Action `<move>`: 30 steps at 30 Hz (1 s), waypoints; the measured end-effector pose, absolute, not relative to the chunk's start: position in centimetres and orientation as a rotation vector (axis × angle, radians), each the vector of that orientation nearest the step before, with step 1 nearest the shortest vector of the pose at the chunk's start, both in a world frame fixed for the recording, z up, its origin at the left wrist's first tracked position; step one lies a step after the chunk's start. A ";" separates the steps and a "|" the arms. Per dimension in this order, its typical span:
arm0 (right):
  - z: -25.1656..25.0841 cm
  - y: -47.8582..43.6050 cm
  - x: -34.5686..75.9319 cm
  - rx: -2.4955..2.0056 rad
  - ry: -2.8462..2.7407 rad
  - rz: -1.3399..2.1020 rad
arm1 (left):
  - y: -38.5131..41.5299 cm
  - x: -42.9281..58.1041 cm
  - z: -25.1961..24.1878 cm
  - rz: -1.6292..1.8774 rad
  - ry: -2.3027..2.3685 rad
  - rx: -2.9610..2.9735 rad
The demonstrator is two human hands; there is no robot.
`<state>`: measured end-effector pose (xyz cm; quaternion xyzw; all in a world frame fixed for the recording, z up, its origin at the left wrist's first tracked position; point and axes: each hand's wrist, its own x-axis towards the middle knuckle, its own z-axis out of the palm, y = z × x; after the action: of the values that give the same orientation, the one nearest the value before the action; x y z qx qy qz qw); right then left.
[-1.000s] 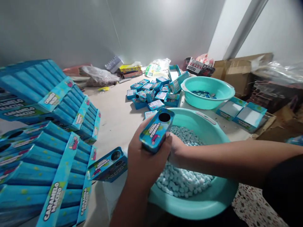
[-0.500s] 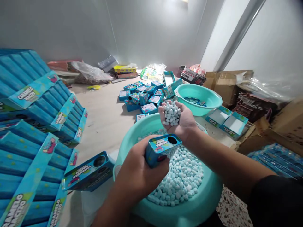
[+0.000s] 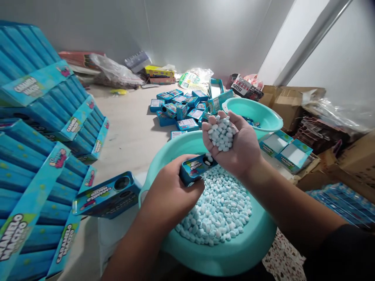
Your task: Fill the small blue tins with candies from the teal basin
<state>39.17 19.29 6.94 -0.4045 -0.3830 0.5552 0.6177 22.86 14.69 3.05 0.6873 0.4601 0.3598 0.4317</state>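
Note:
My left hand (image 3: 178,187) is wrapped round a small blue candy tin (image 3: 195,168), its round hole facing up and to the right. A few pale candies lie at that hole. My right hand (image 3: 241,142) is cupped, palm up, around a heap of pale blue-white candies (image 3: 222,134), just above and right of the tin. Below both hands stands a large turquoise basin (image 3: 216,259) with many loose candies (image 3: 216,216) in it. Left of the basin, another blue candy tin (image 3: 108,195) with a round hole lies tilted.
Stacked display boxes of blue tins (image 3: 43,88) rise at the left. Several loose tins (image 3: 187,107) are heaped behind the basin. A smaller turquoise basin (image 3: 263,111) holds dark round pieces. Two display trays (image 3: 284,150) and cardboard boxes (image 3: 288,103) are at the right.
My right hand has tilted and come over the tin's hole with its candies, and some now sit at the hole. The tin has tipped in my left hand. The view has shifted slightly.

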 end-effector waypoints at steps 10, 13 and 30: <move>6.7 18.9 39.4 -1.059 -1.309 1.049 | 14.5 22.8 2.8 0.946 1.129 1.710; 6.8 18.8 39.3 -1.076 -1.331 1.031 | 14.5 22.9 2.6 0.946 1.129 1.704; 7.7 17.6 38.0 -0.890 -0.887 1.275 | 14.5 22.8 2.6 0.943 1.166 1.673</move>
<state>38.01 17.55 7.69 -0.3877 -0.3865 0.5559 0.6255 22.81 14.53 2.59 0.6713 0.4678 0.3783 0.4330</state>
